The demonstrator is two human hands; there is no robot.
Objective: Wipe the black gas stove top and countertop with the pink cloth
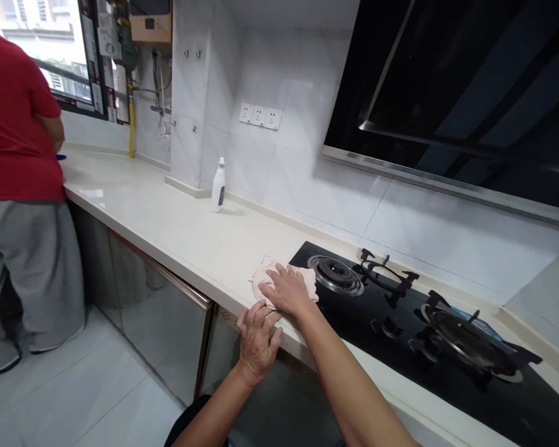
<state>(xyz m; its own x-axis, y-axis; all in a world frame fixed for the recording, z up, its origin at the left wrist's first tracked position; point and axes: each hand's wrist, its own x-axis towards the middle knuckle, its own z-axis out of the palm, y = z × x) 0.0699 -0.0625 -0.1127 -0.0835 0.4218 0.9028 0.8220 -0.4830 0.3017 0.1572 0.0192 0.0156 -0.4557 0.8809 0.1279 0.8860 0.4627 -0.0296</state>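
Note:
My right hand [286, 288] lies flat with fingers spread on a pale pink cloth [263, 273], pressing it against the countertop. The cloth's right end touches the left edge of the black gas hob [354, 316]. Just in front, my left hand [259, 338] rests at the counter's front edge with its fingers apart, holding nothing. On the hob, the left burner [336, 274] has no pan support on it. One black pan support [389, 276] stands at the hob's back edge.
A white bottle [218, 187] stands upright near the wall on the countertop [168, 230]. The range hood [447, 99] hangs low above the hob. Another person in a red shirt [16, 118] stands at the counter's far left. Cabinet doors [158, 316] lie below.

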